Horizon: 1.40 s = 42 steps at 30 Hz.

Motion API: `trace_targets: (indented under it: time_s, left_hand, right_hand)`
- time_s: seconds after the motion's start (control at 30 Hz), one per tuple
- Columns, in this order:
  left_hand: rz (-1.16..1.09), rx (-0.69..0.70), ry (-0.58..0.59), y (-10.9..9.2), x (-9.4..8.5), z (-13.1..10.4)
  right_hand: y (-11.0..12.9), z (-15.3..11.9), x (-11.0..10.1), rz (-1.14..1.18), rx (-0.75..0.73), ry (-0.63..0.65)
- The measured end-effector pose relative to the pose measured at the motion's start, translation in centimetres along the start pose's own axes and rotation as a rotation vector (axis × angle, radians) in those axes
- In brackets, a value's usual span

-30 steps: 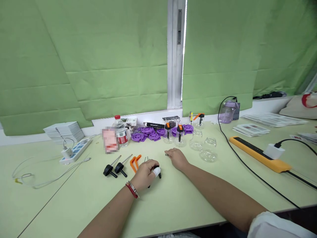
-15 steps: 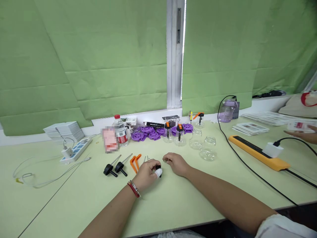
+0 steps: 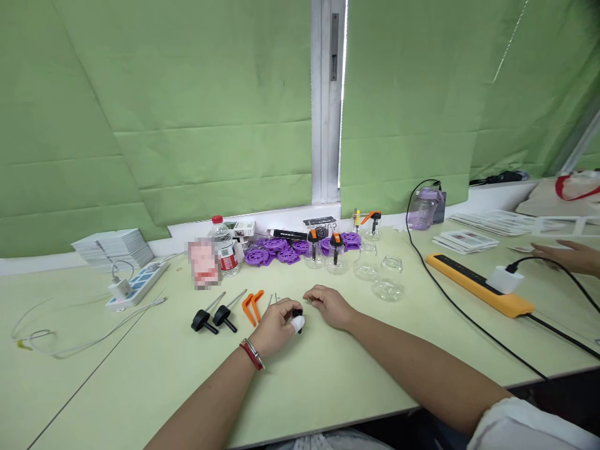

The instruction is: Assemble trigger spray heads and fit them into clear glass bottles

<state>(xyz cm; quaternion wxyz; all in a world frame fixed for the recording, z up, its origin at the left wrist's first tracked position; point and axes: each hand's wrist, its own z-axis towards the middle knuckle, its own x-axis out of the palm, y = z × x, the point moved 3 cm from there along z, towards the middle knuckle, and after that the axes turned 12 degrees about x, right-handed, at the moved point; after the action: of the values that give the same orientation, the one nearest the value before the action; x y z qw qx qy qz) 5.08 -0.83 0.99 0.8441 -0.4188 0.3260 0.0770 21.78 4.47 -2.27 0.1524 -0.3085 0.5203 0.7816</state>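
Observation:
My left hand [image 3: 274,328], with a white wrap on one finger, is closed around a small black plastic part [image 3: 297,313], mostly hidden by the fingers. Just right of it, my right hand [image 3: 332,306] pinches something small and shiny [image 3: 309,301] close to the tabletop; its kind is not clear. Left of my hands lie two black caps with side stems [image 3: 200,320] and thin metal rods. Two bent orange levers [image 3: 253,306] lie beside them, near thin metal pins [image 3: 272,298] behind my left hand.
Clear jars [image 3: 388,289] and jars with black-and-orange tops [image 3: 335,256] stand behind my hands. Purple plastic discs [image 3: 285,251] and a water bottle [image 3: 225,250] are farther back. An orange power strip [image 3: 478,284] and black cable lie right, near another person's hand [image 3: 569,256].
The view has shifted slightly. My hands keep nearly the same pose and grip. At the right, the other person's hand has let go of a white-and-red item and now lies lower.

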Motion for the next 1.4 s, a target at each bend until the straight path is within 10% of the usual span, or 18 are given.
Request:
trace_targets:
  time_s: [1.4]
  left_hand:
    - [-0.123,-0.054,0.049,0.8,0.0,-0.4]
  right_hand:
    - [-2.7,0.5,-0.4,0.398,0.245,-0.116]
